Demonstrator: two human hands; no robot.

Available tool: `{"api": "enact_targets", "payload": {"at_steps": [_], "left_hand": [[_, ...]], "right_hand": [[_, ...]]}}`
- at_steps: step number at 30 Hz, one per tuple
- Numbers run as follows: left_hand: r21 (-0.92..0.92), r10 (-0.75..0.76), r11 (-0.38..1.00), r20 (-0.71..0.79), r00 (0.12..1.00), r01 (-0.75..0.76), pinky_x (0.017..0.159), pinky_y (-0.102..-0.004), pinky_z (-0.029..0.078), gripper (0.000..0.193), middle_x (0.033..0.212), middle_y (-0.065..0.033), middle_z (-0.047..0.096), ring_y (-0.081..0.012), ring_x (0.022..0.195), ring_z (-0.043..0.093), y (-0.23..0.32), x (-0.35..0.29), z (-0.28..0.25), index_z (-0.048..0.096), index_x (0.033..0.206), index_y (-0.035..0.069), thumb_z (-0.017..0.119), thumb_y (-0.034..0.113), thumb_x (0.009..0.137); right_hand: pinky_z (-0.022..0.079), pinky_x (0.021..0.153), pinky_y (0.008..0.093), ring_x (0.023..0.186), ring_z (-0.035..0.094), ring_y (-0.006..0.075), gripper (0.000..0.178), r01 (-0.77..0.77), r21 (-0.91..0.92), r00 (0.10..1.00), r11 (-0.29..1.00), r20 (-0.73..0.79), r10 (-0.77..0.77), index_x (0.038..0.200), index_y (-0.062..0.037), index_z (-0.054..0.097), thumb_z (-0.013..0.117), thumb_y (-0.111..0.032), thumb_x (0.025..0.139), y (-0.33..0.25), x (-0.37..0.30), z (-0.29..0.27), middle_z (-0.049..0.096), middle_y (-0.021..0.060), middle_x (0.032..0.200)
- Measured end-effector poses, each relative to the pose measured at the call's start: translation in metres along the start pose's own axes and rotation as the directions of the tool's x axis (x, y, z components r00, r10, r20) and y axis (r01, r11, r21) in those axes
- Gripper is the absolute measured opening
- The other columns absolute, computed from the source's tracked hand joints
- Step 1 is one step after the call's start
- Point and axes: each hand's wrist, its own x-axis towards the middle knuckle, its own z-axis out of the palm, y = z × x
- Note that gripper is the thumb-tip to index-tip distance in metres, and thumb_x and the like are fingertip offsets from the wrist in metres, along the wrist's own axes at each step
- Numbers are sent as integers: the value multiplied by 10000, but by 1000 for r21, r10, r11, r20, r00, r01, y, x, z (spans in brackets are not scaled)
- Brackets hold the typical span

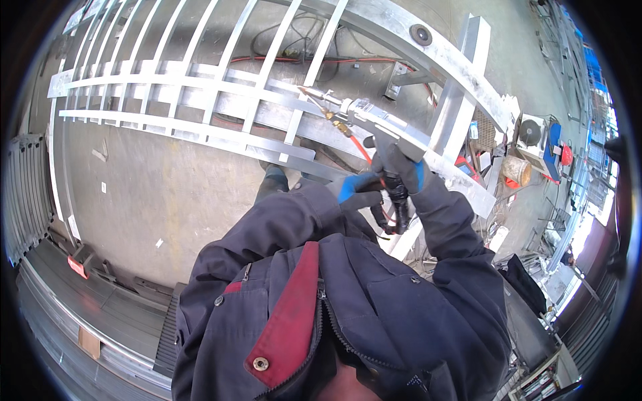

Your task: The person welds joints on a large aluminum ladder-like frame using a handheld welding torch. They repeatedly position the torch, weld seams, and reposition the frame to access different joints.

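Observation:
Both my hands wear dark gloves with blue areas and are close together over the right end of a pale metal frame. My right hand (401, 164) is closed by the rear of a long grey tool (384, 121), apparently gripping it. The tool points up and left over the frame. A brass fitting (340, 125) beside its front joins an orange hose (361, 148), which runs down to my hands. My left hand (361, 192) is closed near the hose, just below the right hand; what it grips is partly hidden. A glossy black part (398, 197) hangs between the hands.
The slatted metal frame (194, 83) spans the upper left. A heavy beam (461, 70) with a round dark disc (420, 35) crosses at upper right. Cables (301, 50) lie on the floor behind. A bucket (516, 171) and assorted gear stand right; metal profiles (100, 294) are stacked lower left.

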Motion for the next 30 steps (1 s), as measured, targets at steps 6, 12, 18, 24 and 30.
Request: {"api": "enact_targets", "payload": {"at_steps": [6,12,18,24,30], "left_hand": [[507,209,829,-673,710,237,1067,-405,532,504,1318,-220,708,-354,1237,681,-36,-38,-113,641,1422,55,699,322,999],[782,666,267,-572,478,564,1065,-507,504,429,1373,-221,663,-438,1251,631,-45,-64,-204,655,1347,68,679,211,944],[752,677,-9,-481,557,659,1204,-618,316,612,1581,-209,496,-443,1473,445,-25,-22,-230,524,1508,91,677,267,943],[764,630,11,-506,589,645,1237,-586,285,636,1598,-194,477,-427,1491,424,-27,8,-238,504,1528,86,669,245,934],[754,572,14,-545,613,657,1250,-554,299,661,1622,-129,478,-378,1515,419,-24,3,-242,490,1571,160,667,187,935]], "right_hand": [[444,649,264,730,568,86,519,-134,-61,991,989,-13,133,1277,66,641,614,-406,1063,-47,6,-69,627,3,789],[391,552,267,605,497,90,449,-208,-220,974,953,47,223,1161,34,701,623,-400,1074,-54,87,-98,577,21,677],[456,550,256,607,543,93,458,-243,-272,939,931,176,297,1168,25,710,642,-414,1060,-21,163,-98,583,28,694],[478,560,247,614,551,91,441,-260,-317,915,912,222,338,1188,15,708,636,-398,1052,-2,189,-96,606,18,727],[480,566,250,643,573,88,412,-344,-317,878,884,225,422,1195,15,686,647,-368,1047,1,197,-96,617,22,743]]}}
